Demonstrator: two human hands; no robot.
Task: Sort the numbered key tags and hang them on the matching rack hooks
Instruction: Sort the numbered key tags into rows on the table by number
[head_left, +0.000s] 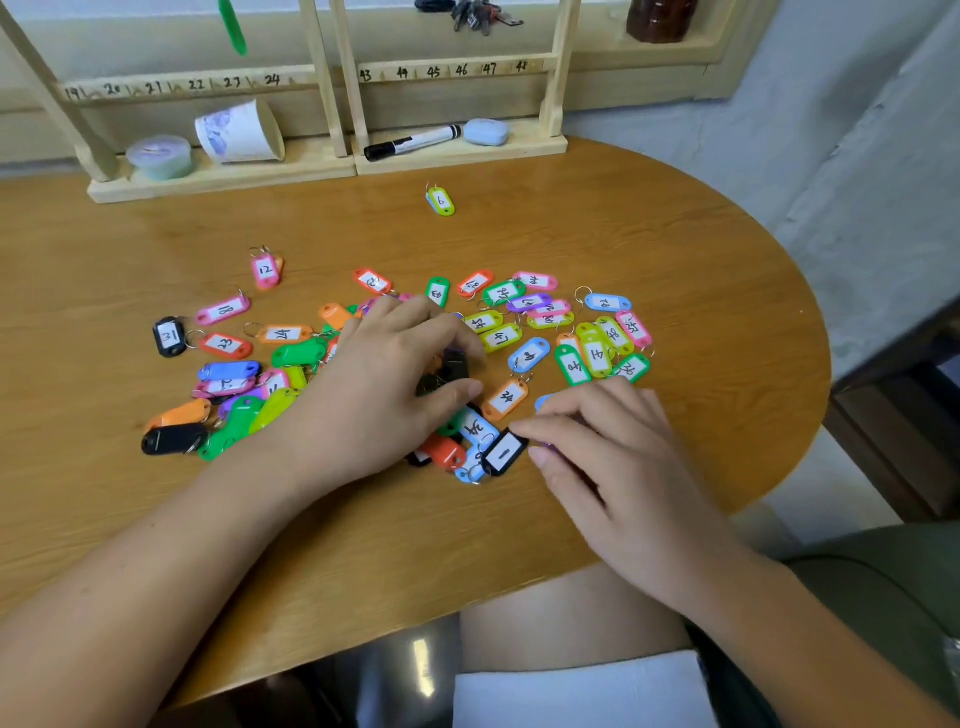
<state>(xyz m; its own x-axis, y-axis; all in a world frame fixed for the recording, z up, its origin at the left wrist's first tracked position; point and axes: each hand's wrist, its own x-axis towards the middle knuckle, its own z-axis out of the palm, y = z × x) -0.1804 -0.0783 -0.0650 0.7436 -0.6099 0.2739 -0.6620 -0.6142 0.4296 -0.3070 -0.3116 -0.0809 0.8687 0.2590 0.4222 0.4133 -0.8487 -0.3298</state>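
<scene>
Black tag 1 (503, 453) lies flat on the table (701, 249). Its long axis runs diagonally, ring end toward the person and left, plain end pointing away and right. The right hand (618, 462) pinches that plain end between forefinger and thumb. The left hand (389, 379), just beyond and left of the tag, curls round a dark tag (451, 368) (number hidden). The loose tags (524, 312) spread beyond it, with the rack (332, 156) farther back.

key tags (529, 355): multicoloured (white labels) | table (675, 234): wood-grain brown | marker (413, 141): black-white
</scene>
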